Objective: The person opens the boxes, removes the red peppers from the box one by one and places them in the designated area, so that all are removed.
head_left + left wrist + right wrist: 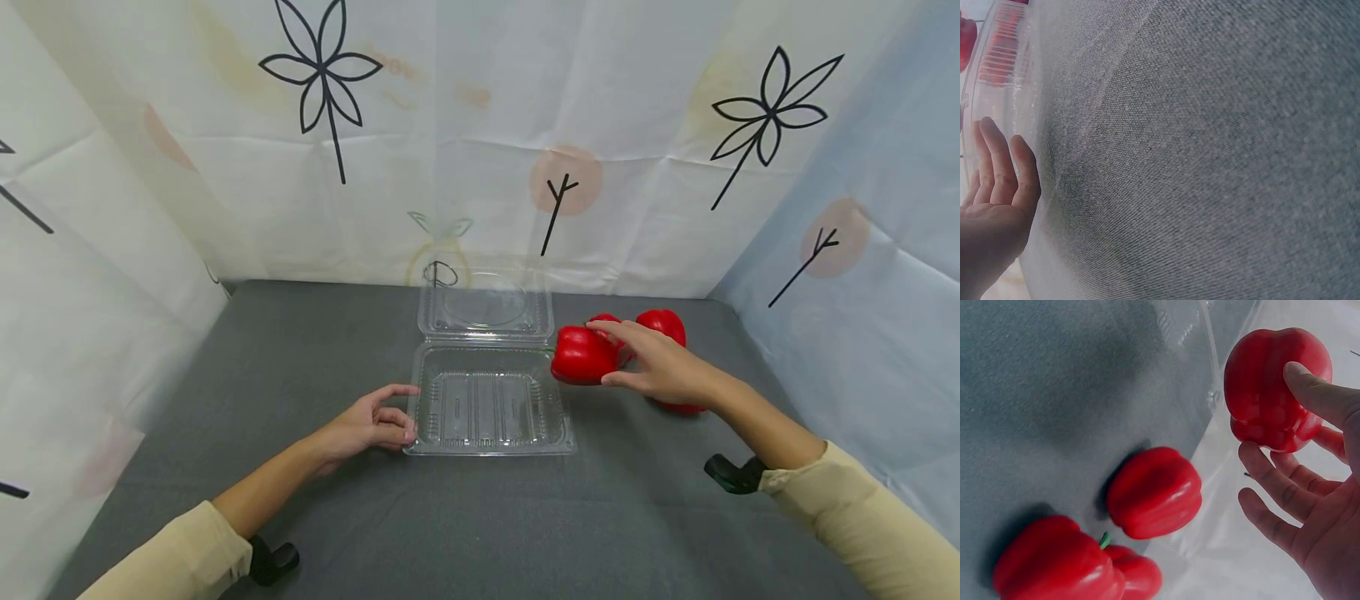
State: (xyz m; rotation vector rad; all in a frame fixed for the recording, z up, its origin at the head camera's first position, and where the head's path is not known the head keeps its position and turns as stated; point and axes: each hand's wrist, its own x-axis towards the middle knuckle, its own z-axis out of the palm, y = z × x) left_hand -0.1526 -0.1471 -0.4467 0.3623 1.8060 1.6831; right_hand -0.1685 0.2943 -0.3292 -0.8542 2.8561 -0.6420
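Note:
In the head view a red bell pepper (pixel 583 357) is pinched between the thumb and fingers of my right hand (pixel 660 362), above the right edge of a clear plastic clamshell container (pixel 487 425). The right wrist view shows this pepper (pixel 1260 378) raised off the table, thumb on one side and fingertips on the other. My left hand (pixel 369 427) touches the container's left rim with its fingers loosely bent. Seen from the left wrist, those fingers (pixel 1000 169) lie against the clear side wall. The container's lid (pixel 486 312) stands open behind the base.
More red bell peppers (pixel 663 323) lie on the right, partly behind my right hand. From the right wrist, one pepper (pixel 1155 492) lies apart from a bigger pepper (pixel 1054 562). Grey cloth covers the table (pixel 480 525); patterned curtains (pixel 637 100) rise around its back and sides.

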